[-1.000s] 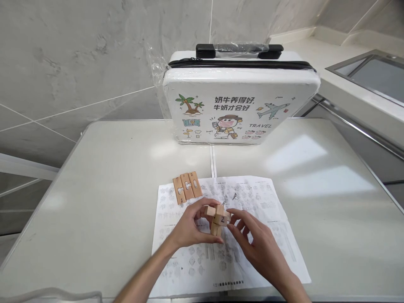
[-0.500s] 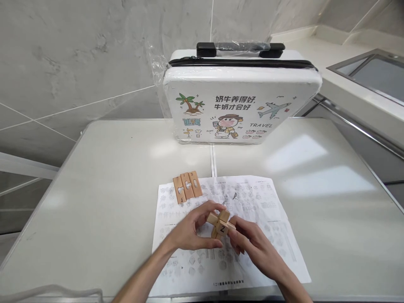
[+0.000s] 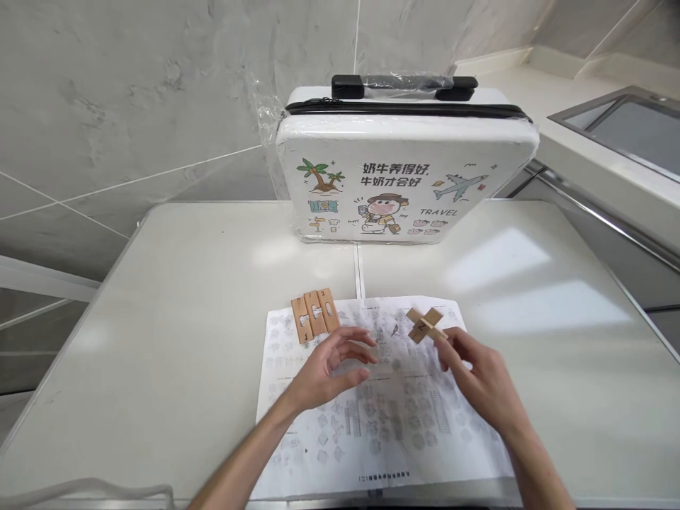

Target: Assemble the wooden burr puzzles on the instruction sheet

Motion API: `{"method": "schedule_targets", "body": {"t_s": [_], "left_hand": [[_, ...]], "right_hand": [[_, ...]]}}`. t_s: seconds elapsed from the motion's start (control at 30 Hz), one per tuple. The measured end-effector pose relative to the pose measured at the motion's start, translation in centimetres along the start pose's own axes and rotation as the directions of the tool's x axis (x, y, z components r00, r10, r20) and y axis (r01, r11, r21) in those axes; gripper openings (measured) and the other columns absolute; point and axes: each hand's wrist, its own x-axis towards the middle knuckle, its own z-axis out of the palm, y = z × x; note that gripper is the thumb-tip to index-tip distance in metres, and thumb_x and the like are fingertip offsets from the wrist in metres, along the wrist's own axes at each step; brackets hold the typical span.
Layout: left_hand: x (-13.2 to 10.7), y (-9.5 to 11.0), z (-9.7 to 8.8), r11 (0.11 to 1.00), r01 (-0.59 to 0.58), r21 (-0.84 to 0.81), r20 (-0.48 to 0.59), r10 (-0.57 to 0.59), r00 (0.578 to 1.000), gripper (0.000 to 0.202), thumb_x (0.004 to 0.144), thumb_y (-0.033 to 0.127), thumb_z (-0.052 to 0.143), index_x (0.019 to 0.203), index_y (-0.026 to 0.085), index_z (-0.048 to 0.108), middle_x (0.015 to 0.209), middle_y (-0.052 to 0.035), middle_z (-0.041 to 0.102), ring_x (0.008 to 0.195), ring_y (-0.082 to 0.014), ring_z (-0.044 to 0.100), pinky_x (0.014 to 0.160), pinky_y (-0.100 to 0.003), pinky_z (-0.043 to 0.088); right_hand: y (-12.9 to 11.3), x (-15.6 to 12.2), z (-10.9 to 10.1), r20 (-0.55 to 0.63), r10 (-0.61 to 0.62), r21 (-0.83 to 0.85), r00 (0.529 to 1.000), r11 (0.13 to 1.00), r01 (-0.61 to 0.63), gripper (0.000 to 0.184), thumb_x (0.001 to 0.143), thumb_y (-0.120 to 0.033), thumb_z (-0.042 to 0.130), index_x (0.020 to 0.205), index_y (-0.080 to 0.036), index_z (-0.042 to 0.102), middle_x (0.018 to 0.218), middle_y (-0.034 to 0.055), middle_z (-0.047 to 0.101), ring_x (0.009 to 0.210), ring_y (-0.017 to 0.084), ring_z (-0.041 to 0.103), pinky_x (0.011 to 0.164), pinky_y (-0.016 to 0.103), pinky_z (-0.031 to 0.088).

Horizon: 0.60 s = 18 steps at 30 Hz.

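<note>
My right hand (image 3: 470,368) pinches the end of a cross-shaped wooden puzzle (image 3: 424,324) marked "2", held at the upper right of a printed sheet (image 3: 382,453). Apart from it, my left hand (image 3: 340,365) hovers over the sheet's middle with fingers spread and curved, holding nothing. Just beyond the left fingers lie three flat wooden slats (image 3: 315,315) side by side, with cut-out slots and inked numbers. They rest on the sheet's far left edge and the table.
A white folding table (image 3: 159,340) carries everything, with a seam down its middle. At its far edge stands a white plastic-wrapped suitcase (image 3: 340,170) with cartoon prints. Behind it rises a grey tiled wall (image 3: 159,92). A pale counter (image 3: 595,142) is at right.
The wooden puzzle has left my left hand and gone up and right with my right hand. My left hand stays near its place, its fingers now empty.
</note>
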Motion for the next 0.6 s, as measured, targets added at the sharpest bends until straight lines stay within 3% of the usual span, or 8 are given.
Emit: {"method": "schedule_targets", "body": {"t_s": [0.07, 0.17, 0.43, 0.6], "left_hand": [[-0.1, 0.1, -0.1, 0.999, 0.041, 0.035, 0.002, -0.041, 0.999, 0.042, 0.096, 0.034, 0.076, 0.133, 0.023, 0.061, 0.126, -0.0113, 0.067, 0.108, -0.0215, 0.070, 0.103, -0.044, 0.055], [-0.1, 0.2, -0.1, 0.997, 0.053, 0.059, -0.004, -0.053, 0.999, 0.036, 0.097, 0.037, 0.074, 0.127, 0.021, 0.064, 0.117, -0.0100, 0.068, 0.102, -0.0198, 0.068, 0.098, -0.041, 0.056], [-0.1, 0.0, -0.2, 0.998, 0.036, 0.047, -0.007, -0.035, 0.999, 0.032, 0.098, 0.035, 0.072, 0.126, 0.021, 0.065, 0.110, -0.0083, 0.068, 0.100, -0.0191, 0.067, 0.093, -0.038, 0.055], [-0.1, 0.0, -0.3, 0.998, 0.029, 0.051, -0.004, -0.029, 1.000, 0.031, 0.099, 0.035, 0.072, 0.126, 0.022, 0.065, 0.110, -0.0084, 0.068, 0.100, -0.0193, 0.067, 0.093, -0.038, 0.055]], "right_hand": [[1.0, 0.8, -0.8, -0.109, 0.004, -0.135, 0.994, 0.991, -0.018, 0.041, 0.101, -0.059, 0.052, 0.083, -0.023, 0.062, 0.067, 0.0000, 0.060, 0.058, 0.017, 0.055, 0.055, 0.027, 0.042], [2.3, 1.9, -1.7, -0.172, 0.011, -0.241, 0.985, 0.969, -0.053, 0.040, 0.101, -0.057, 0.051, 0.082, -0.023, 0.063, 0.065, 0.0006, 0.062, 0.055, 0.017, 0.056, 0.055, 0.027, 0.042], [3.9, 3.4, -2.7, -0.179, 0.142, -0.271, 0.974, 0.944, -0.187, 0.045, 0.096, -0.064, 0.052, 0.075, -0.025, 0.059, 0.066, 0.0009, 0.067, 0.061, 0.020, 0.061, 0.061, 0.029, 0.044], [4.4, 3.5, -3.0, -0.166, 0.165, -0.273, 0.972, 0.940, -0.206, 0.049, 0.095, -0.070, 0.050, 0.079, -0.025, 0.062, 0.071, 0.0029, 0.071, 0.064, 0.022, 0.062, 0.062, 0.031, 0.044]]}}
